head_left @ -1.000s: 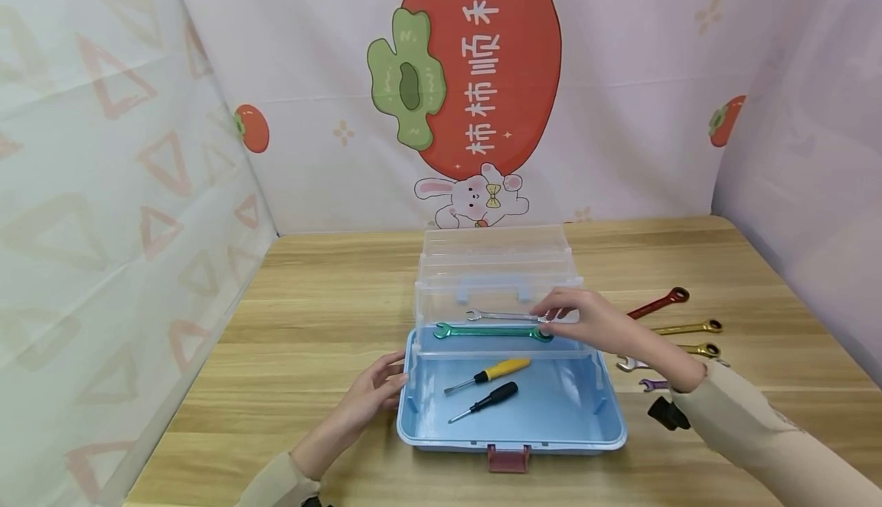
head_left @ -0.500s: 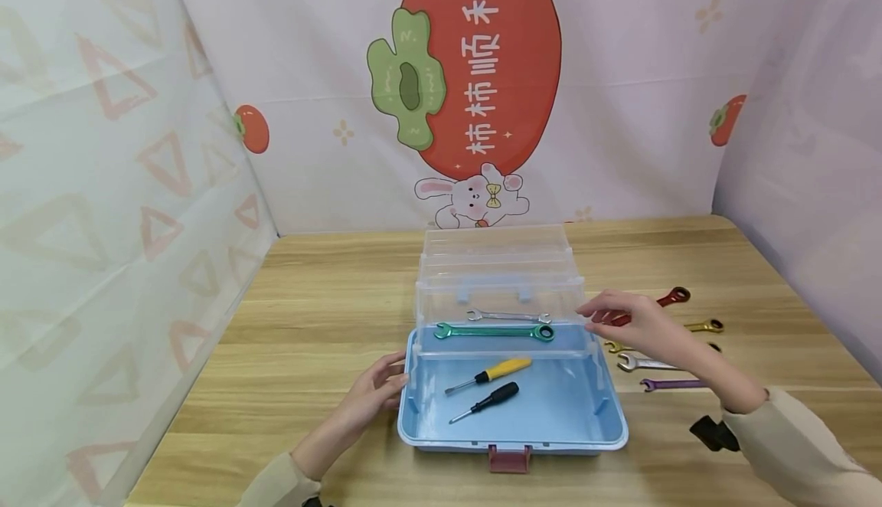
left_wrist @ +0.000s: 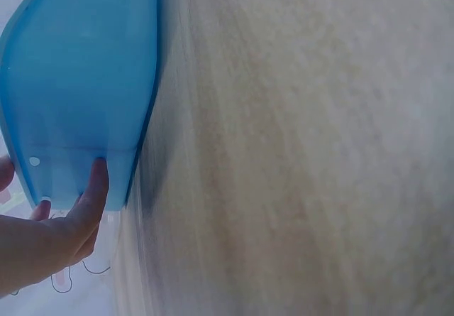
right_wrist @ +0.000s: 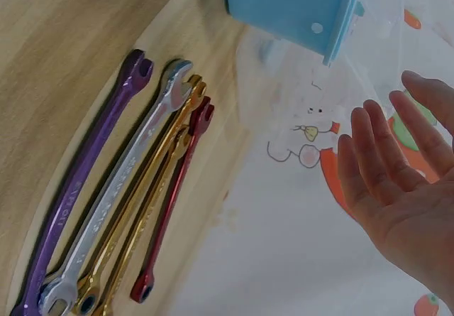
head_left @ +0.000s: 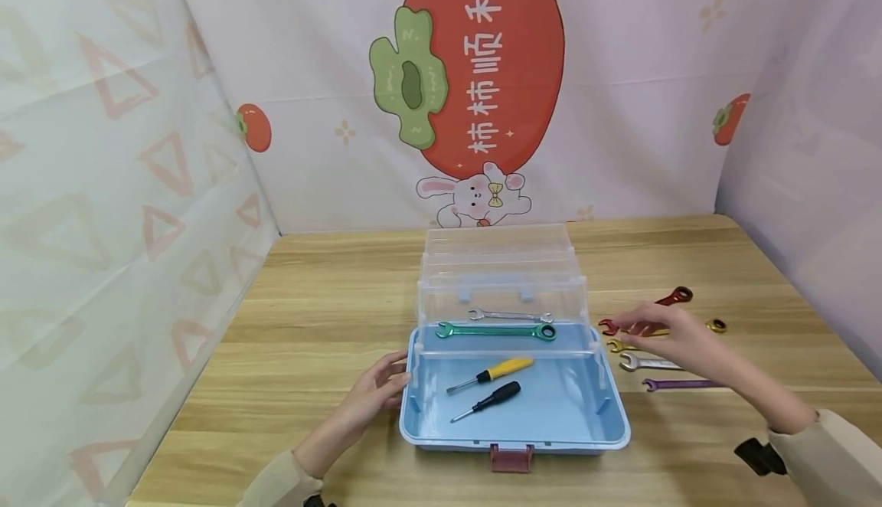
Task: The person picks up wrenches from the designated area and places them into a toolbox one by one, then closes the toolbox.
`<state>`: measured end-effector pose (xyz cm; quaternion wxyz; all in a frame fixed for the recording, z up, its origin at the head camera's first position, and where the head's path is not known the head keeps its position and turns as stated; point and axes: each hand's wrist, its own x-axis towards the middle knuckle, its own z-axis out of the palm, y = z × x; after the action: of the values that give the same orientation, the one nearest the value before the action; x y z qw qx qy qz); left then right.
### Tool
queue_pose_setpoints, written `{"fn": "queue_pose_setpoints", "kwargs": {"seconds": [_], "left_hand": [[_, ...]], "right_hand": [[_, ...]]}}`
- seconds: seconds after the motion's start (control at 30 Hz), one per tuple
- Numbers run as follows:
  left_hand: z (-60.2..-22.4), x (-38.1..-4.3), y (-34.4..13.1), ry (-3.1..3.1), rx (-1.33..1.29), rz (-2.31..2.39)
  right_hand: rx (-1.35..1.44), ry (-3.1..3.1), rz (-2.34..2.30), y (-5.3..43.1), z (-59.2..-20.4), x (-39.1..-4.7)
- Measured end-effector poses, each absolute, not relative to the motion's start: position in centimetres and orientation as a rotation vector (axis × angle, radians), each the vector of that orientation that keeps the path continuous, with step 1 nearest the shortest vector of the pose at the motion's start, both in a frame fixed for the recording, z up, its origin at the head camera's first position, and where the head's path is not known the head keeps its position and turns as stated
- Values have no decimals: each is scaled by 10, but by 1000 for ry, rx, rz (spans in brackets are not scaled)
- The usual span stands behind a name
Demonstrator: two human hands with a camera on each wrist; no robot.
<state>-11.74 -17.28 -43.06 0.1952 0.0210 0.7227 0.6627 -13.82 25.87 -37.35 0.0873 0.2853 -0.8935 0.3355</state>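
Note:
My left hand (head_left: 375,388) holds the left side of an open blue toolbox (head_left: 565,415), thumb at the rim and fingers against the outer wall (left_wrist: 78,82). Inside the box lie a yellow-handled screwdriver (head_left: 508,369) and a black-handled screwdriver (head_left: 504,394). A green wrench (head_left: 492,331) and a small silver wrench (head_left: 510,315) sit in the clear upper tray. Holding nothing, my right hand (head_left: 671,335) hovers with extended fingers over the wrenches at the right: a red wrench (right_wrist: 174,195), two gold wrenches (right_wrist: 142,195), a larger silver wrench (right_wrist: 120,174) and a purple wrench (right_wrist: 81,167).
The toolbox's clear lid and trays (head_left: 499,243) are folded up toward the back. A red latch (head_left: 511,459) hangs at its front. Printed cloth (head_left: 310,170) surrounds the wooden table (head_left: 310,285) at the back and sides.
My right hand has released the small silver wrench in the clear tray and moved right, over the wrenches on the table. The left hand stays at the toolbox.

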Motion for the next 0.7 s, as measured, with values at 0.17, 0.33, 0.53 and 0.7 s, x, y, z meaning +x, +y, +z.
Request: {"fn": "queue_pose_setpoints", "kwargs": {"seconds": [0.17, 0.33, 0.53, 0.7], "left_hand": [[-431, -118, -173, 2023, 59, 1859], [-430, -118, -173, 2025, 64, 1851], [-430, -118, -173, 2025, 75, 1841], [-431, -119, -174, 2025, 73, 1828]], "right_hand": [[867, -2650, 989, 270, -381, -134], [846, -2691, 963, 282, -388, -132], [793, -2859, 960, 293, -393, -127], [920, -2845, 973, 301, -403, -128]]}}
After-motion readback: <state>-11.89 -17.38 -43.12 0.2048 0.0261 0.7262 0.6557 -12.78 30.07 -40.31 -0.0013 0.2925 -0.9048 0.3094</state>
